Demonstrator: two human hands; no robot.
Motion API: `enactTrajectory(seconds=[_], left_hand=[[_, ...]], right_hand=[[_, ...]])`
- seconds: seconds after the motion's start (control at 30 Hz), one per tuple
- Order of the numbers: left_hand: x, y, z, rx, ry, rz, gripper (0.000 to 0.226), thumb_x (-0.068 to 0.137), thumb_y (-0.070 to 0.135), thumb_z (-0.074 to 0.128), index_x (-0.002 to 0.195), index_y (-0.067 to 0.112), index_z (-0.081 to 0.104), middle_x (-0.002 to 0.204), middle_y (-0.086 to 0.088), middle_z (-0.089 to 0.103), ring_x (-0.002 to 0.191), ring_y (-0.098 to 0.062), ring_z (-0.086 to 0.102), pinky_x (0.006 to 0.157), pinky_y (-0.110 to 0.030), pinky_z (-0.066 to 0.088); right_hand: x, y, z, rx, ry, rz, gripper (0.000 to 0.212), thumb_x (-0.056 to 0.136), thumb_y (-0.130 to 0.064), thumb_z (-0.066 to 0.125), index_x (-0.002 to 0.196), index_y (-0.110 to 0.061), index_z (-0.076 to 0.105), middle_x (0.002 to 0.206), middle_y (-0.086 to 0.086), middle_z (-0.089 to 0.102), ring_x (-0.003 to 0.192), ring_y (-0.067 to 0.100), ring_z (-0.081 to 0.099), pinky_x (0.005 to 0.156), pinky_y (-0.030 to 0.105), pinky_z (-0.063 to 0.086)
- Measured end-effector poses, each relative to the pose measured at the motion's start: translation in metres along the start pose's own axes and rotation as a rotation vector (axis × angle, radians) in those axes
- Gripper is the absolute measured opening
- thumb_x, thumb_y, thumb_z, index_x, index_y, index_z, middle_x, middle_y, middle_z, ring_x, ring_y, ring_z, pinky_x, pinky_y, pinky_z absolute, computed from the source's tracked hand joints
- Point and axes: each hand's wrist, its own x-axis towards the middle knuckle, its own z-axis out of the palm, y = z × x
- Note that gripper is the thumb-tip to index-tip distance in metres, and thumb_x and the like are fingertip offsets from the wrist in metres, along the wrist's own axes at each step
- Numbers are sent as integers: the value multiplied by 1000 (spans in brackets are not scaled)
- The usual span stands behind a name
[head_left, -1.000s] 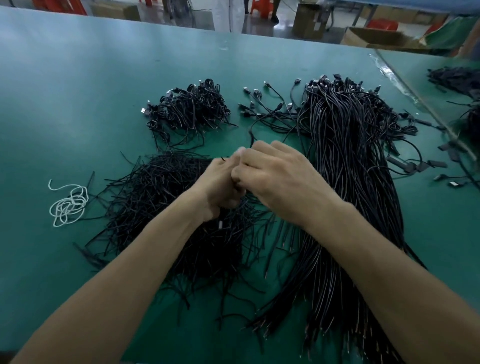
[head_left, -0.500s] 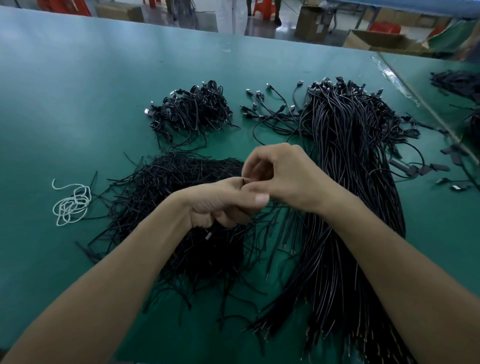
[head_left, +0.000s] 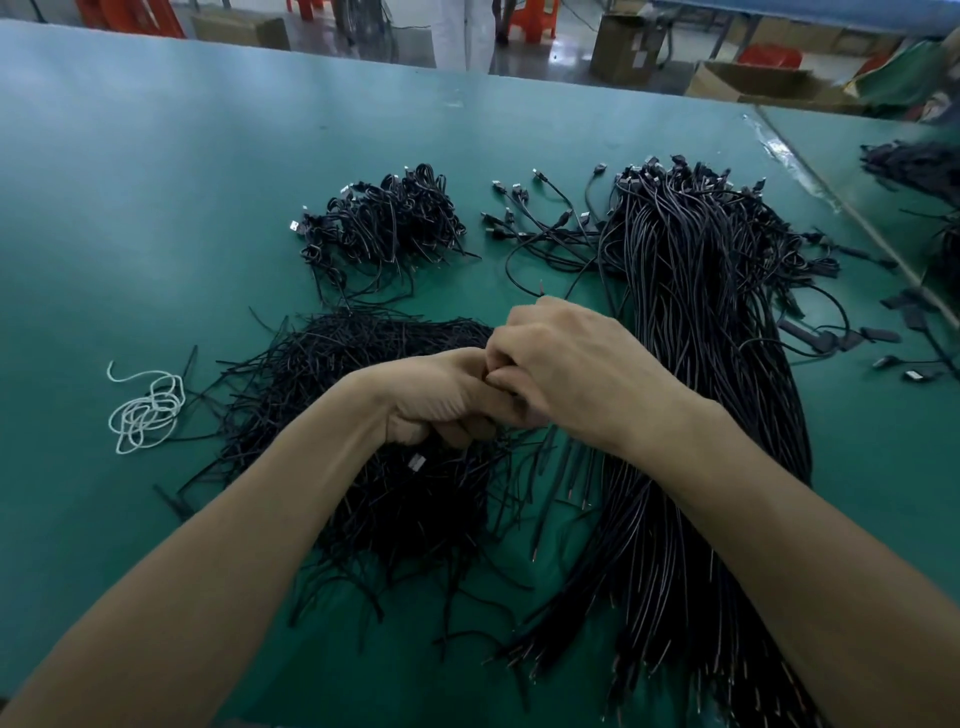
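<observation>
**Tying cables, one at a time**

On the green table (head_left: 156, 208), a big bundle of loose cables (head_left: 691, 364) waits beside a pile of ties (head_left: 363, 364). A smaller heap of coiled cables (head_left: 384, 228) lies finished beyond. The left hand (head_left: 441, 400) and right hand (head_left: 571, 369) curl tight round one cable (head_left: 417, 461) above the ties. Half a second ago the right hand's fingers arched higher.

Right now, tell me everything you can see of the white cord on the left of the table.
The white cord is thin, looks like string, and lies in a loose, flat tangle of loops on the green table, one free end curling up and left. It sits left of the black wire pile, whose stray strands reach its right side.
</observation>
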Motion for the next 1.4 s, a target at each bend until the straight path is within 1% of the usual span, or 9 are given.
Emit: enactTrajectory(seconds=[0.27,0.4,0.5,0.6,0.77,0.9,1.13,1.23,1.4], left_hand=[[1,-2,10,-440,215,354,27,98,-4,35,105,9,58,83,-3,53,68,-10,52,57,-22,45],[10,-6,9,53,643,443,29,95,10,64,122,17,59,120,-3,61,107,-15,60,101,-32,50],[9,-10,3,377,978,549,27,84,27,79,104,29,61,93,4,55,79,1,55,73,-14,48],[8,-12,1,292,886,544,19,88,21,76,95,30,61,66,-1,65,52,-2,55,52,-20,47],[7,-4,10,-242,571,631,33,97,-14,45,108,12,63,94,-10,73,85,-15,71,76,-27,58],[-2,-7,9,-448,391,682,28,98,2,38,113,16,57,107,-14,74,101,-24,70,88,-32,55],[2,-17,17,-95,519,763,17,97,20,59,97,13,43,91,-10,77,89,-40,69,74,-35,55],[4,-25,18,221,692,754,28,82,16,79,88,22,52,89,-4,73,87,-27,68,80,-46,56],[12,-27,16,308,963,566,25,78,29,85,81,22,60,68,7,64,56,-9,57,53,-22,48]], right_hand=[[0,15,22,339,287,271,12,96,-26,61,85,-22,63,88,-8,60,81,7,55,73,22,43],[0,14,33,811,467,439,21,95,-19,65,75,-25,63,65,-14,59,60,0,50,61,15,42],[-3,11,35,1101,442,414,21,96,-13,62,77,-20,65,61,-15,61,59,2,52,57,13,43],[-5,14,35,1280,333,373,18,97,-12,60,80,-15,64,62,-12,61,60,3,54,53,12,40],[-6,15,37,1490,135,426,24,96,-11,59,73,-13,65,62,-8,60,56,3,52,51,12,40],[-7,19,36,1497,47,624,19,94,-16,63,75,-13,65,63,-5,59,57,8,49,46,15,35],[2,21,39,1433,132,752,17,79,-27,77,80,-11,75,75,6,71,72,20,61,75,34,53],[2,22,38,1416,222,720,18,91,-19,70,73,-14,71,64,0,68,59,11,60,55,21,52],[-1,21,36,1344,290,484,17,94,-14,65,78,-13,68,60,-9,61,54,3,52,49,10,39]])
